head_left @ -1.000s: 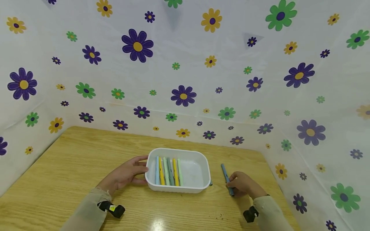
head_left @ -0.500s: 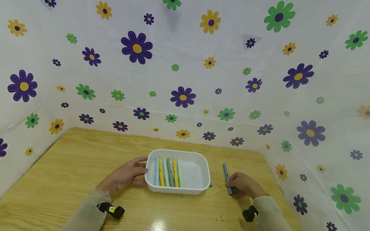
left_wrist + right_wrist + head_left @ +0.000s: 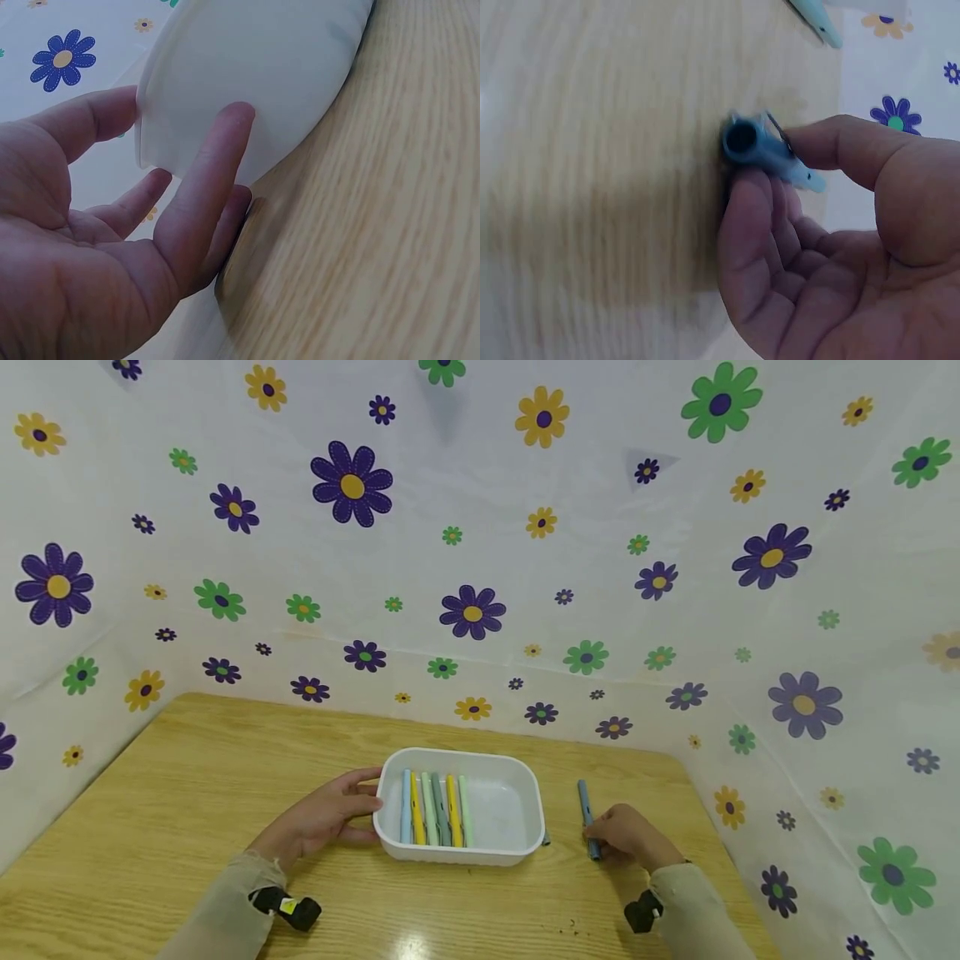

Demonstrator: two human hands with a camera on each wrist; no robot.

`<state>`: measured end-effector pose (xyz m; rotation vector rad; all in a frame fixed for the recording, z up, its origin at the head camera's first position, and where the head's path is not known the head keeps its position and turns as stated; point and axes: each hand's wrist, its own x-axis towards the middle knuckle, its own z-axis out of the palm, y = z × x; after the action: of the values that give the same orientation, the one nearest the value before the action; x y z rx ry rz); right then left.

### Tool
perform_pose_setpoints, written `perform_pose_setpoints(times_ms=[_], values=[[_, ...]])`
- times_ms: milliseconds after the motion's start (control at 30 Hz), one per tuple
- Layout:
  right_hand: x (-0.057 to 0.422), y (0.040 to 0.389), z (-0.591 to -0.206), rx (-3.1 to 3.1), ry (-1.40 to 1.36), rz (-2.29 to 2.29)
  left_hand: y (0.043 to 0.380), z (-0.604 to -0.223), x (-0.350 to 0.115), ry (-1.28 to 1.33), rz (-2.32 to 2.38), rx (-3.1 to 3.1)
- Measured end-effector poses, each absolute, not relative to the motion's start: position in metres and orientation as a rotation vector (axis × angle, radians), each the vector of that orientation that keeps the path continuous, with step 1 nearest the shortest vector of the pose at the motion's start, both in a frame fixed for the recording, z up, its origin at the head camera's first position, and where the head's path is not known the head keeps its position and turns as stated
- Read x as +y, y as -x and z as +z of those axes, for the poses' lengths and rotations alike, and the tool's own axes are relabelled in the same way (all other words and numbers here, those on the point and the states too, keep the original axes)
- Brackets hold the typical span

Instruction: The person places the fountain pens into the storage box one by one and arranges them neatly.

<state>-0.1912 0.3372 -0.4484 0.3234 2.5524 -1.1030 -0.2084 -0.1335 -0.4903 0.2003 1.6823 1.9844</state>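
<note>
At the left end of the white plastic box (image 3: 504, 856), my left hand (image 3: 330, 814) rests its fairly straight fingers. The left wrist view shows those fingers (image 3: 217, 157) touching the box's outer wall and rim. Several pens (image 3: 454, 810) in light blue, yellow, pale green and grey-green lie side by side in the box's left half. To the right of the box, my right hand (image 3: 628, 835) pinches a blue-grey pen (image 3: 584, 802) near its close end, between thumb and fingers. In the right wrist view that pen (image 3: 757, 146) shows its round end and metal clip.
Another pen (image 3: 547, 838) lies at the box's right side, mostly hidden by it. The wooden table (image 3: 450, 910) carries small dark specks (image 3: 573, 927) near its front. A white flowered sheet (image 3: 420, 552) surrounds the table at the back and sides.
The blue-grey pen in my right hand has shifted slightly away from me and stands a little straighter. My right hand has turned slightly over it. The left hand and box stay nearly still.
</note>
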Motion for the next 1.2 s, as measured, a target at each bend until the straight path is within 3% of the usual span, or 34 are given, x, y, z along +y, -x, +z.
perform_pose_setpoints(times_ms=[700, 1200], values=[[0.342, 0.192, -0.450, 2.484, -0.203, -1.684, 0.207, -0.486, -0.134, -0.256, 1.981, 1.660], [0.349, 0.191, -0.442, 2.581, -0.217, -1.657, 0.209, -0.490, -0.133, -0.209, 1.975, 1.673]])
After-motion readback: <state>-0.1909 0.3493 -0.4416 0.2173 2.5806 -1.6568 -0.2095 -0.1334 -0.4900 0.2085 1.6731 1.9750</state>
